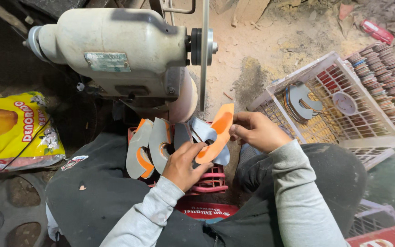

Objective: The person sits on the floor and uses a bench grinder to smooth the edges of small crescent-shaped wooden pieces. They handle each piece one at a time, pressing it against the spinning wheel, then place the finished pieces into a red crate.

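Below the grinder (115,55), left hand (184,165) and right hand (254,132) both gripping orange cutout (219,130)

The fingertips of the left hand (184,163) are hidden behind the orange curved piece (216,132). The red crate (210,179) is mostly covered by the fanned grey pieces (154,144) and that hand. The yellow bag (17,132) is cut off at the left edge, and the stacked discs (385,68) at the right. The grinding wheel (184,101) is largely concealed beneath the motor housing (115,45).
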